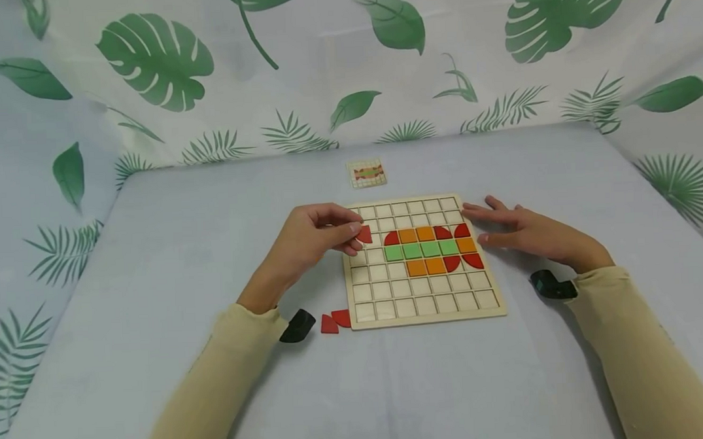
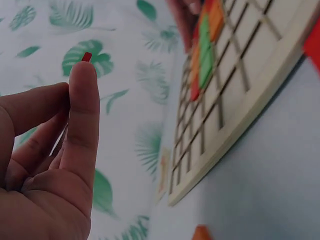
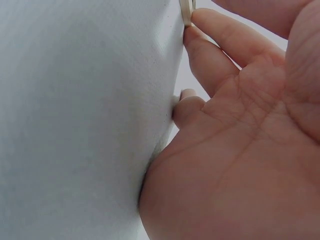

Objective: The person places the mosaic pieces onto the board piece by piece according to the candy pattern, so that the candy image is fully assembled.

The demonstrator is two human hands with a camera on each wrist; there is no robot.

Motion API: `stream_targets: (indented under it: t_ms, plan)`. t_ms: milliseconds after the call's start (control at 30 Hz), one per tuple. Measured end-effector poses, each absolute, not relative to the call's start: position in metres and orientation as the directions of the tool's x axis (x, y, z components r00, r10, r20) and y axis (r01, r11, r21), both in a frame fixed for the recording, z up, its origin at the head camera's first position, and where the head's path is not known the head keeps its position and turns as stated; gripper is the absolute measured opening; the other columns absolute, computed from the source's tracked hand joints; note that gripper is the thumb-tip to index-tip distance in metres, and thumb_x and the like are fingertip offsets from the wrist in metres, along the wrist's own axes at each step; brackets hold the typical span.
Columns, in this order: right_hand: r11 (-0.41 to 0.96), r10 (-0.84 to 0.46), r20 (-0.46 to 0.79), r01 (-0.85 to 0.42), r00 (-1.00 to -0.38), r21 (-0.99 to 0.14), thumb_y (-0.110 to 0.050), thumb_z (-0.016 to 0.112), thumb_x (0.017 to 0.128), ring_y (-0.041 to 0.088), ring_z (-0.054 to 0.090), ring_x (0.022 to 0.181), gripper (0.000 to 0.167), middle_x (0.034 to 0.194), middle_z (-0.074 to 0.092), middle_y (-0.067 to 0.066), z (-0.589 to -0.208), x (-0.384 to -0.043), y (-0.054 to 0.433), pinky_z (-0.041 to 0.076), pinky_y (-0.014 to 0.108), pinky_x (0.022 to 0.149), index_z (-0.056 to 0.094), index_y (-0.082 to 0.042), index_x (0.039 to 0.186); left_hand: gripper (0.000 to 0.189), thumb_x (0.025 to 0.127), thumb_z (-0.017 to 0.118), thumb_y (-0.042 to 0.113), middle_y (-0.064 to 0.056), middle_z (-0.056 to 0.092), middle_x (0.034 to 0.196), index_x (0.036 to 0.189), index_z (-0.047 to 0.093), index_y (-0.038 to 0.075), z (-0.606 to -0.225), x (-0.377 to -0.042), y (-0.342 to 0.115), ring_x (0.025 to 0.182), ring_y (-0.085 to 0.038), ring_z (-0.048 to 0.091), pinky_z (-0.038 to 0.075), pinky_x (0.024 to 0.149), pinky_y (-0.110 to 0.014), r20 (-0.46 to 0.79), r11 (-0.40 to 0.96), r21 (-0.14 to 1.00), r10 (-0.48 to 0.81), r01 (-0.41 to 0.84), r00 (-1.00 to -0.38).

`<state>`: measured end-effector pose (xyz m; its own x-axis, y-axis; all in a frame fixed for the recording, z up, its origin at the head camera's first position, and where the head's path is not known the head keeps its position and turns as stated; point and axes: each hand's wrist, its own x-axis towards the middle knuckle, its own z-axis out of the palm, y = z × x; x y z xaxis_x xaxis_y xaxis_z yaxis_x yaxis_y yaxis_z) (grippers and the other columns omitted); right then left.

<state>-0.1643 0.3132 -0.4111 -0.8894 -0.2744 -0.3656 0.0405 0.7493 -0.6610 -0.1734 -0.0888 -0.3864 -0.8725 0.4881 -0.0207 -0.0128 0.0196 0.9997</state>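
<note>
Between thumb and fingers, my left hand (image 1: 314, 237) pinches a red quarter-round tile (image 1: 366, 234) over the left side of a wooden grid board (image 1: 426, 321). Only a thin red edge of this tile shows past the thumb in the left wrist view. A row of green tiles (image 1: 412, 251) crosses the board's middle. Orange tiles (image 1: 407, 236) lie above, below and at the right end of that row. Red rounded tiles (image 1: 461, 231) fill several squares around them. My right hand (image 1: 531, 232) rests with fingers extended, its fingertips at the board's right edge.
Two loose red tiles (image 1: 329, 324) lie by the board's lower left corner. Behind the board is a small card (image 1: 367, 173) printed with a coloured grid pattern. A pale cloth covers the table (image 1: 210, 219), with a leaf-print cloth (image 1: 321, 70) rising behind it.
</note>
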Motion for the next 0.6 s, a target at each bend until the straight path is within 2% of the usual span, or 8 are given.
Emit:
stream_targets:
  t_ms: [200,367,600]
  plan:
    - [0.759,-0.286,-0.355,0.016,-0.890,-0.651,-0.035,0.069,0.105,0.044,-0.012,0.161,0.071,0.178,0.007,0.018,-0.411,-0.166,0.314,-0.010,0.076,0.118,0.039,-0.018,0.167,0.016,0.102,0.073,0.005,-0.015,0.076,0.096,0.115,0.074,-0.004,-0.401,-0.168,-0.067,0.075,-0.023,0.076,0.062,0.086,-0.037,-0.080,0.109,0.994,0.500,-0.030,-0.862]
    - [0.760,-0.282,-0.363,0.024,-0.888,-0.650,-0.035,0.069,0.105,0.045,-0.013,0.161,0.071,0.178,0.006,0.018,-0.411,-0.165,0.314,-0.010,0.075,0.119,0.039,-0.018,0.167,0.014,0.102,0.074,0.005,-0.015,0.076,0.091,0.113,0.073,-0.004,-0.409,-0.160,-0.055,0.070,-0.022,0.075,0.063,0.080,-0.036,-0.158,0.151,0.984,0.481,-0.097,-0.862]
    - [0.751,-0.275,-0.373,0.044,-0.886,-0.659,-0.035,0.069,0.105,0.048,-0.017,0.159,0.072,0.178,0.001,0.019,-0.412,-0.165,0.315,-0.008,0.078,0.117,0.037,-0.020,0.168,0.013,0.100,0.076,0.004,-0.015,0.077,0.094,0.110,0.074,-0.004,-0.416,-0.150,-0.041,0.078,-0.025,0.080,0.063,0.079,-0.034,-0.235,0.147,0.971,0.407,-0.191,-0.882]
